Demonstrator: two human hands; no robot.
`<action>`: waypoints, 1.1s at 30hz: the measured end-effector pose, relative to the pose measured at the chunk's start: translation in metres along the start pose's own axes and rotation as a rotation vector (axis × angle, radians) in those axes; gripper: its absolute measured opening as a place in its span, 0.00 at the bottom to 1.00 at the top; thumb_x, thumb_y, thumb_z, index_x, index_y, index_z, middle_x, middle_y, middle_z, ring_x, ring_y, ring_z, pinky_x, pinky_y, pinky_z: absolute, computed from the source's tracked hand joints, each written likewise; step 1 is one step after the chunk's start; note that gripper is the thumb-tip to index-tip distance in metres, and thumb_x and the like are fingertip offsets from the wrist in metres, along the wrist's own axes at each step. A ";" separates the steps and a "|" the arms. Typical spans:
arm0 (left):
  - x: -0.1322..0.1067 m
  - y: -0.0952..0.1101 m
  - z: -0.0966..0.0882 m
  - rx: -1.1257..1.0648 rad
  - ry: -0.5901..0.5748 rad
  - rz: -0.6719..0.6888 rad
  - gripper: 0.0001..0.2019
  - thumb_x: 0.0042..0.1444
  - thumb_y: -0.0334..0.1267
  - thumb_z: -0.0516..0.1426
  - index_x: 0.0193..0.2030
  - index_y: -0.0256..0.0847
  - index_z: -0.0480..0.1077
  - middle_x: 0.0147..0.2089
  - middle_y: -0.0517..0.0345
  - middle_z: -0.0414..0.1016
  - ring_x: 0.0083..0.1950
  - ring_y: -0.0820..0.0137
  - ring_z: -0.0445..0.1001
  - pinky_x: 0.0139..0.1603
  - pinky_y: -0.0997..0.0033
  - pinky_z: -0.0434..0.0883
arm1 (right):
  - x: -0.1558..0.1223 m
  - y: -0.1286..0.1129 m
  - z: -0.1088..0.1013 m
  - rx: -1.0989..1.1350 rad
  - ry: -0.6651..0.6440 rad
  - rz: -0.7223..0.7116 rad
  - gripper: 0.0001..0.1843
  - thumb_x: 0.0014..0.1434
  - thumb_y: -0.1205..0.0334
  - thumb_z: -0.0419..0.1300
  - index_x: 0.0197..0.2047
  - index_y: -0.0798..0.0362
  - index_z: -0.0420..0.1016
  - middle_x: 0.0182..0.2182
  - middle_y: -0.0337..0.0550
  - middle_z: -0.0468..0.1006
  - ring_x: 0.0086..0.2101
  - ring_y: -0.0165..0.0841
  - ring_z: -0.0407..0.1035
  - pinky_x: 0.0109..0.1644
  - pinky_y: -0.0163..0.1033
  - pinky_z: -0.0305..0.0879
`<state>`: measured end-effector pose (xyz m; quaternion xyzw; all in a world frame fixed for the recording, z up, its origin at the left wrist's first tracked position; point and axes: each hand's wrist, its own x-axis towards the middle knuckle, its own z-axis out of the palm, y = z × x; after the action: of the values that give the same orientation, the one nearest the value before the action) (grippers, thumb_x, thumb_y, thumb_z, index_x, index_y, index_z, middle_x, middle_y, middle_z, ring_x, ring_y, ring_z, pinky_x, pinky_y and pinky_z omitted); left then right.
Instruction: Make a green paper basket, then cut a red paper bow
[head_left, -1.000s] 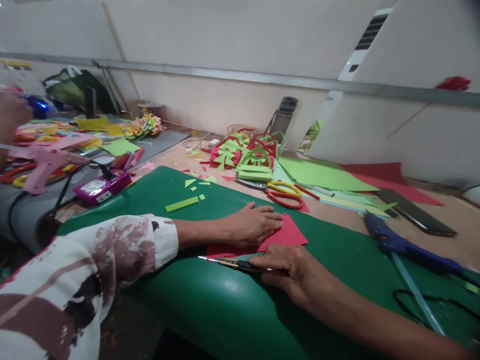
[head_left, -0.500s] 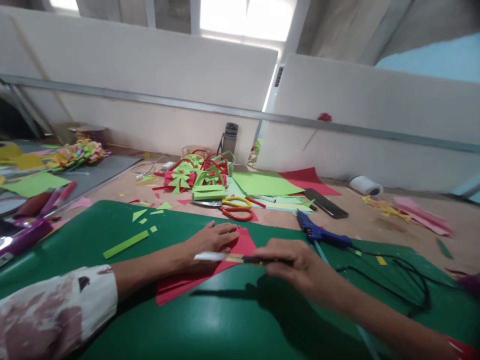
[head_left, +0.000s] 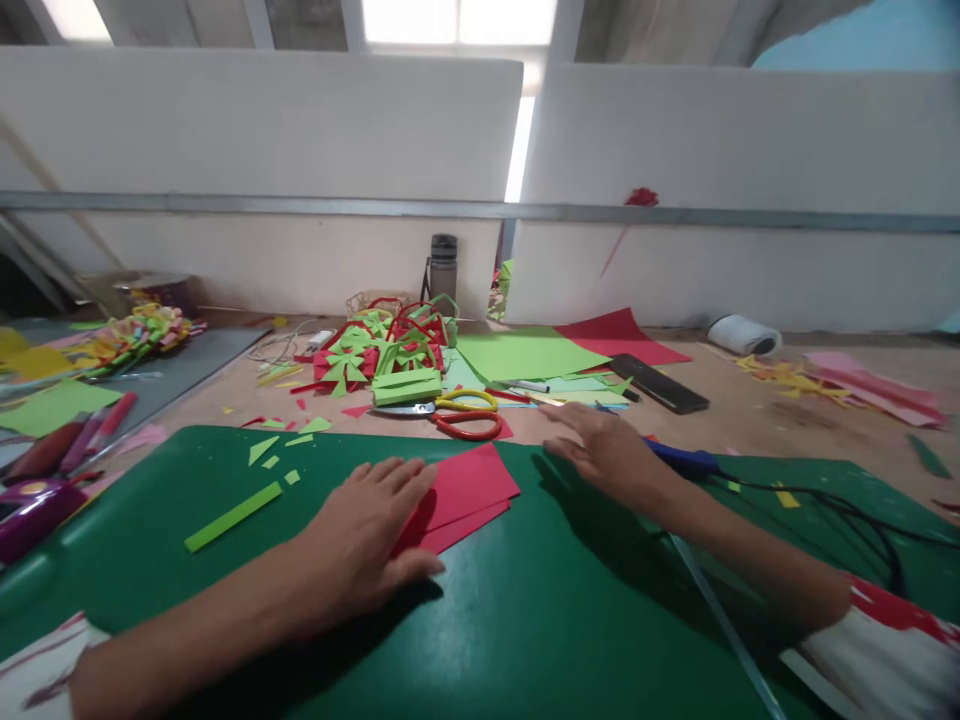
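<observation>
My left hand [head_left: 375, 525] lies flat with fingers stretched out on the left part of some red paper pieces [head_left: 472, 490], which overlap on the green cutting mat [head_left: 480, 640]. Over the mat's far edge reaches my right hand [head_left: 600, 450], its fingers extended and no tool visible in its grasp. Just beyond those fingertips are pale paper strips and a white marker [head_left: 527, 386]. To their left rest scissors [head_left: 469, 415] with red and yellow handles. My right wrist partly covers a blue glue gun [head_left: 686, 460].
Green paper offcuts [head_left: 234, 517] lie on the mat's left. Behind are a heap of red and green paper crafts [head_left: 382, 350], a bottle [head_left: 443, 268], a light-green sheet [head_left: 525, 352] and a black phone [head_left: 658, 383]. A cord [head_left: 832, 500] runs across the right.
The knife-like tool with a pale blade that was in my right hand no longer shows there. That hand has moved away toward the back, and the left has shifted left on the red paper.
</observation>
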<state>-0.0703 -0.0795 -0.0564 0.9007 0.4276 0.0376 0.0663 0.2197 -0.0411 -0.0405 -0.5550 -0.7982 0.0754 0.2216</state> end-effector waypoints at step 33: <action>0.024 0.006 0.009 0.349 0.469 0.230 0.24 0.59 0.47 0.50 0.60 0.40 0.61 0.60 0.44 0.65 0.62 0.50 0.60 0.62 0.43 0.50 | -0.027 -0.019 0.012 0.883 -0.103 0.472 0.23 0.49 0.60 0.57 0.49 0.57 0.64 0.19 0.29 0.61 0.20 0.26 0.59 0.22 0.32 0.54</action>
<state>-0.0496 -0.0653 -0.0640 0.9078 0.3265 0.1775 -0.1945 0.2065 -0.0715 -0.0516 -0.5690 -0.5529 0.4813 0.3727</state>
